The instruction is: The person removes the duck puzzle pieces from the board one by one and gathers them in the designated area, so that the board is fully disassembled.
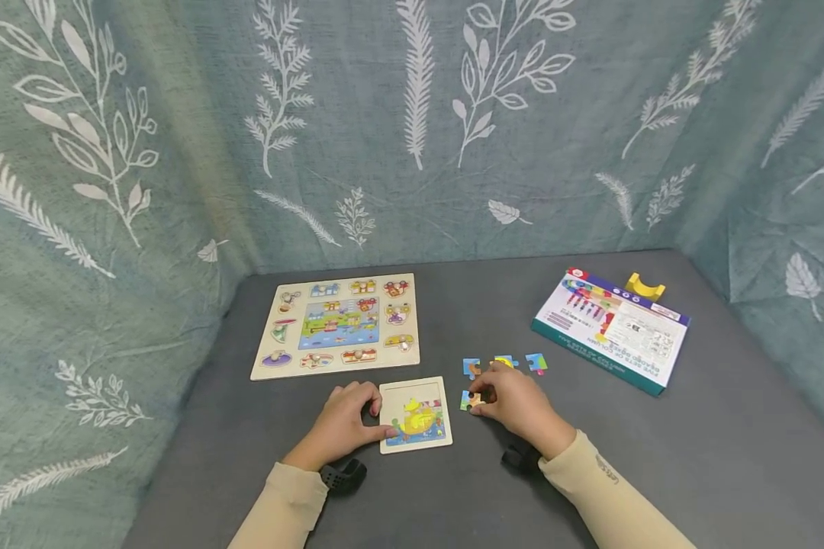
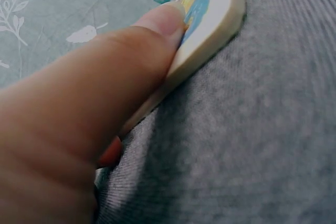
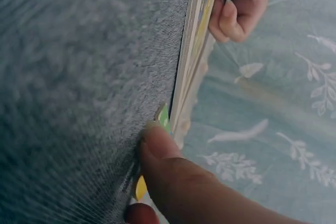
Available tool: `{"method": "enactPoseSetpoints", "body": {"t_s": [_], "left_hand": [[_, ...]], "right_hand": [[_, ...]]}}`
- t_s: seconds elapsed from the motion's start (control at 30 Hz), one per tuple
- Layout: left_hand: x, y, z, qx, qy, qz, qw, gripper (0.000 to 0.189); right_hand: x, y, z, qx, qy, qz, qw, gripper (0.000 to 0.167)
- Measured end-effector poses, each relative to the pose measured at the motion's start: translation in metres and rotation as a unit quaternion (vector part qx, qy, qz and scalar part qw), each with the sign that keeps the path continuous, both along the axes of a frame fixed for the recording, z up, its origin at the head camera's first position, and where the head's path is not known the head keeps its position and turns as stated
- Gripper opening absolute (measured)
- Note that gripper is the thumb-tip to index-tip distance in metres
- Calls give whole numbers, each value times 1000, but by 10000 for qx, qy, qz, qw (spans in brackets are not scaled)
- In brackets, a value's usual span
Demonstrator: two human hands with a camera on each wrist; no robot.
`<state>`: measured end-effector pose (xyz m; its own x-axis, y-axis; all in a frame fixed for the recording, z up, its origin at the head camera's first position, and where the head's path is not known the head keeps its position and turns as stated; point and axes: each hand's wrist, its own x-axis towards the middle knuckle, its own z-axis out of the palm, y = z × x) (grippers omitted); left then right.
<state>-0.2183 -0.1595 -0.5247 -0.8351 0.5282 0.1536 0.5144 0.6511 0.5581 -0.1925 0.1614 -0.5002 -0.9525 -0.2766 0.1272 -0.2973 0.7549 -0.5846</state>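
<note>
Round the small puzzle tray (image 1: 393,400) as clock centre, whose pale wood is framing yellow over blue with touches of green and pink, the nearest puzzle piece (image 1: 465,401), between two and three o'clock, is showing green and orange, and the loose pieces (image 1: 536,361) at two are mixing blue with brown, yellow, green and pink. Towards half past ten the large board (image 1: 387,361) is setting a blue-and-green scene in cream, while farther towards two the box (image 1: 611,332) is pairing white with teal and purple. The grey-teal curtain (image 1: 357,114) at twelve is bearing white leaf sprays, and the table (image 1: 419,503) at six is spreading dark grey.
</note>
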Motion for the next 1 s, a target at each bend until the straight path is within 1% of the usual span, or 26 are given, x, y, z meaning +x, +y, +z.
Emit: {"method": "enactPoseSetpoints", "body": {"t_s": [0.1, 0.2, 0.3, 0.4, 0.5, 0.57, 0.6, 0.63, 0.7, 0.77, 0.83, 0.9, 0.93, 1.0], "left_hand": [[-1, -1, -1, 43, 5, -11, 10000, 49], [-1, -1, -2, 83, -7, -12, 10000, 48], [0, 0, -2, 95, -6, 10, 10000, 49], [0, 0, -2, 72, -40, -8, 10000, 49], [0, 0, -1, 45, -74, -76, 9999, 48], [-2, -2, 0, -5, -42, -116, 9999, 49], [-3, -3, 0, -16, -8, -128, 9999, 49], [-3, -6, 2, -28, 34, -109, 9999, 49], [-4, -11, 3, -37, 98, -46, 9999, 49], [-4, -12, 3, 1, 149, -3, 9999, 49], [-2, -12, 1, -9, 110, -37, 9999, 48], [0, -10, -1, -14, 52, -124, 9999, 47], [0, -9, -1, -16, 46, -168, 9998, 46], [0, -8, 0, -24, 35, -203, 9998, 46]], "right_hand": [[1, -2, 2, 411, 114, -34, 9991, 25], [2, -3, 4, 707, 169, 68, 9973, 26], [4, -3, 7, 1009, 276, 214, 9943, 29], [7, -3, 11, 1304, 410, 220, 9904, 31], [11, -11, 19, 1296, 791, 213, 9882, 33], [13, -26, 29, 1198, 1077, 252, 9866, 33], [13, -37, 35, 1058, 1162, 356, 9869, 32], [12, -50, 39, 895, 1194, 516, 9875, 32], [8, -77, 44, 682, 1033, 829, 9888, 31], [1, -96, 39, 583, 740, 1199, 9883, 31], [-2, -106, 26, 681, 450, 1432, 9863, 27], [-3, -109, 14, 824, 301, 1457, 9854, 27], [-2, -109, 9, 808, 247, 1449, 9858, 26], [-1, -107, 3, 582, 148, 1432, 9879, 23]]}}
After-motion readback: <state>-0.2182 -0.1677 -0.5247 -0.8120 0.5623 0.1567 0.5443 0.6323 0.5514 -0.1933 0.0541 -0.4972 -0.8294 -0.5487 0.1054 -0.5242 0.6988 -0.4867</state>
